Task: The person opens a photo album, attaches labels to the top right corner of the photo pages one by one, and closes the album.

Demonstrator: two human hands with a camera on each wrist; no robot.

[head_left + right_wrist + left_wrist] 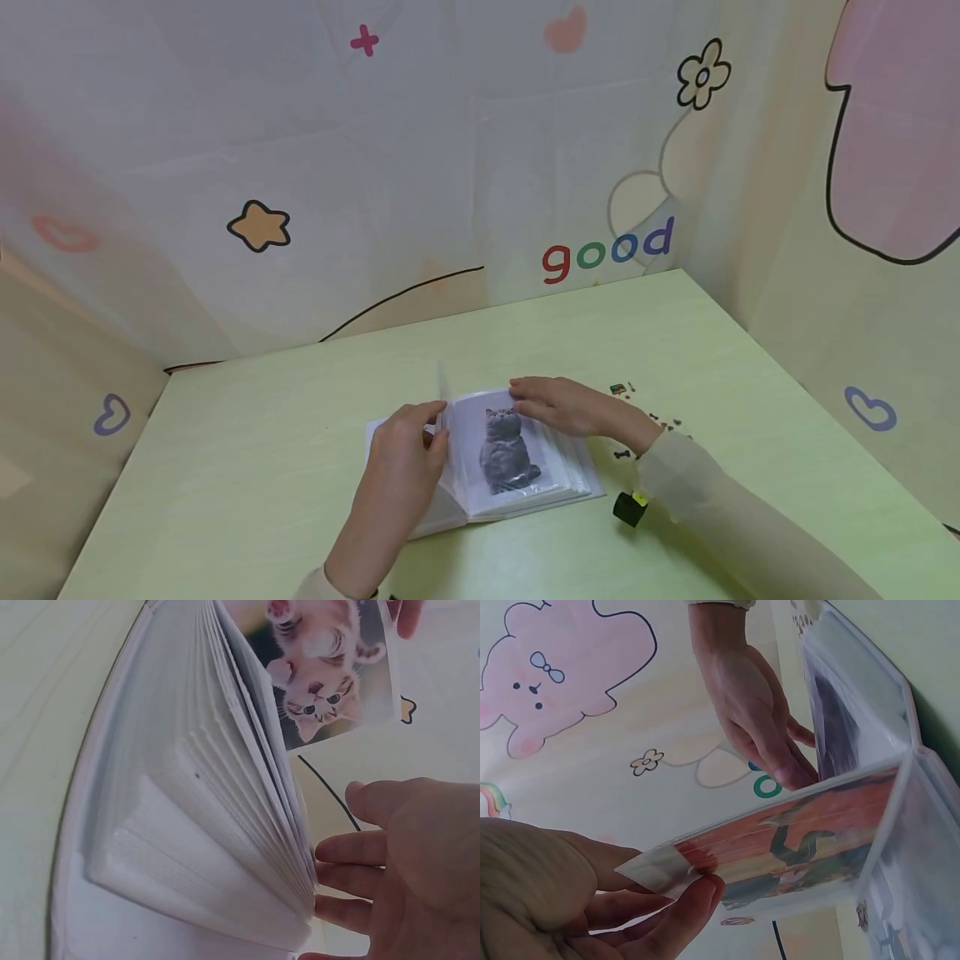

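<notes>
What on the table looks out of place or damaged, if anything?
Nothing looks damaged or spilled. Only the small shapes right of the album stand out: they are scattered unevenly on the table, and I cannot tell if they are loose or printed. The raised page looks normal: the left hand pinches it.

Both hands bare: left hand (405, 454), right hand (558, 404), each with slender fingers and a narrow wrist. Long sleeves worn, pale cream, plain cloth. Right sleeve (757, 512) shows along most of the forearm, running off at the near right; loose cut, soft creases, ending at the wrist. Its cuff (721, 603), at the far end, looks slightly gathered in the left wrist view. Left sleeve (318, 586): only a small patch at the near edge, same cream tone. Below the right cuff, a small black box (628, 509), squarish, with a bright yellow patch (640, 497) on top; mounting unclear.
</notes>
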